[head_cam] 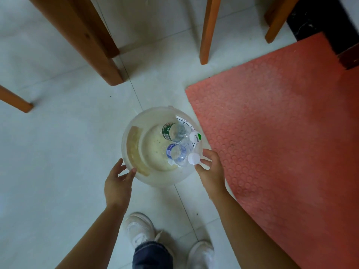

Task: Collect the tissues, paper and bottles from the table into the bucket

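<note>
Right hand [210, 167], nearer, pinches blue-label bottle [177, 155] at its white cap, axis leaning toward it inside bucket [134, 152] (on floor); left hand [117, 181] open, fingertips touching rim

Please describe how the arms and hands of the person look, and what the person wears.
Both forearms are bare, with no sleeves in view. The left hand and right hand wear no gloves, rings, watch or bracelet. Lower down, the person wears white sneakers and dark blue jeans.
</note>
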The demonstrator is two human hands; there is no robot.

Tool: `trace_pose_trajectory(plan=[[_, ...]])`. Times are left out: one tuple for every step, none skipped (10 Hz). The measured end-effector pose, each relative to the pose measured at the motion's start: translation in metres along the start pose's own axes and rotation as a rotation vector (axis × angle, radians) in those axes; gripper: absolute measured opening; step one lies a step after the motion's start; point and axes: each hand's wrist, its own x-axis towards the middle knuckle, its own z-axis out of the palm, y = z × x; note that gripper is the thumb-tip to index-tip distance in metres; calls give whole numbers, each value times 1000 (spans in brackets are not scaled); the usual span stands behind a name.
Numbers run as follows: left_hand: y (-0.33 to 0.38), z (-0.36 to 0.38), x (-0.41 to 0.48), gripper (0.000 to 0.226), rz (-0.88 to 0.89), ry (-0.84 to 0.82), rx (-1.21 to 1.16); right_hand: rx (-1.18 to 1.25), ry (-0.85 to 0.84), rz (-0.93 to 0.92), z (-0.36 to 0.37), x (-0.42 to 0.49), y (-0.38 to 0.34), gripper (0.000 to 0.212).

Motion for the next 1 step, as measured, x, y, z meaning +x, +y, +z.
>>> trace_pose_trajectory(plan=[[17, -10, -18, 57, 1, 29, 63, -4, 38, -2, -8, -14, -15, 43]])
